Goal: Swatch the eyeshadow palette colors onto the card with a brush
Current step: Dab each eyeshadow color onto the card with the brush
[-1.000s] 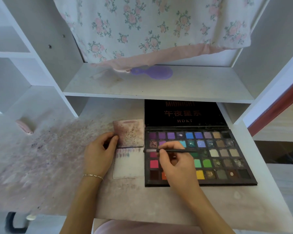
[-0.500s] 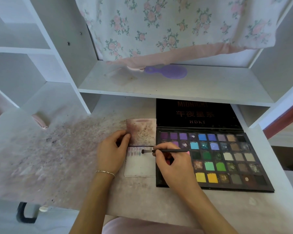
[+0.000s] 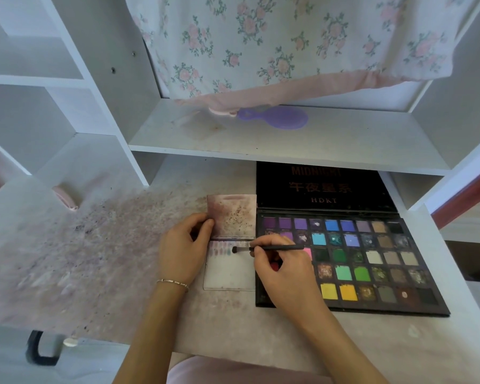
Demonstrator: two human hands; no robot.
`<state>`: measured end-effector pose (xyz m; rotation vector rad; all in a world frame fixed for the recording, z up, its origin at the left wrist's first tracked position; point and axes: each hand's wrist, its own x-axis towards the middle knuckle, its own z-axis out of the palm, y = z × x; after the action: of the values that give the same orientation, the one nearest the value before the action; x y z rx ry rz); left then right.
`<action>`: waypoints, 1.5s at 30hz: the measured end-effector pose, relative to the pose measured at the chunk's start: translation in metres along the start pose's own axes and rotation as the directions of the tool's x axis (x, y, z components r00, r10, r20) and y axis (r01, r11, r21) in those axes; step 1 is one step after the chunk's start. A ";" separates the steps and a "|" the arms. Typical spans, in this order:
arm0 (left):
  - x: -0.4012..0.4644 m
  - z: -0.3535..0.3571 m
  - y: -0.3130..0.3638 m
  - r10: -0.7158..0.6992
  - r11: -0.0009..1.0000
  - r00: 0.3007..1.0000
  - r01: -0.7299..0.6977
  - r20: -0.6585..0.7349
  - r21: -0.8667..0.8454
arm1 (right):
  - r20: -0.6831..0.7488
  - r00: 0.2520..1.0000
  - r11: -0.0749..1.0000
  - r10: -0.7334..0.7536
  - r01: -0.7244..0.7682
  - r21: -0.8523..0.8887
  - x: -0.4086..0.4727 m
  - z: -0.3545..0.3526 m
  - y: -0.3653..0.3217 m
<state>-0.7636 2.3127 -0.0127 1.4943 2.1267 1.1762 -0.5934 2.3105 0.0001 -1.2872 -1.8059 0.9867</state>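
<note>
- A thin black-handled brush (image 3: 272, 248) is pinched in the curled fingers of the right hand (image 3: 284, 273), its tip touching the white swatch card (image 3: 229, 273).
- The card's left edge is held by the left hand (image 3: 182, 250), fingers curled on it.
- The open black eyeshadow palette (image 3: 372, 261) lies just beside the card on the stained surface (image 3: 94, 259).

Bare arms, thin bracelet (image 3: 173, 282) on L wrist.

The right hand (image 3: 286, 275) pinched a thin black brush (image 3: 269, 248), whose tip touched the card (image 3: 230, 270) beside a row of small swatches near the card's upper edge. The left hand (image 3: 182, 252) gripped the card's left edge. The card lay just beside the left edge of the open eyeshadow palette (image 3: 372, 261) on the stained desk (image 3: 94, 259). A purple hairbrush (image 3: 277, 117) lay on the shelf (image 3: 344, 145) above, under a floral cloth (image 3: 288, 42).
</note>
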 end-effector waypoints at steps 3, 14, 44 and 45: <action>0.000 0.000 0.001 0.002 1.000 1.000 -0.002 -0.001 -0.006 | 0.010 1.000 1.000 0.003 -0.003 -0.001 0.000 -0.001 0.000; 0.000 0.001 0.001 -0.005 1.000 1.000 0.005 -0.008 -0.022 | 0.000 1.000 1.000 -0.014 0.014 -0.005 0.000 0.000 0.000; -0.001 -0.002 0.005 -0.023 1.000 1.000 0.023 0.002 -0.011 | -0.205 0.976 0.976 -0.079 0.117 0.184 -0.005 -0.007 -0.001; -0.001 -0.002 0.006 -0.024 1.000 1.000 0.024 0.002 -0.012 | -0.207 0.975 0.976 -0.079 0.118 0.184 -0.006 -0.008 -0.001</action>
<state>-0.7611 2.3119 -0.0074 1.4601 2.1266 1.1761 -0.5852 2.3064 0.0042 -1.1214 -1.5646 0.9210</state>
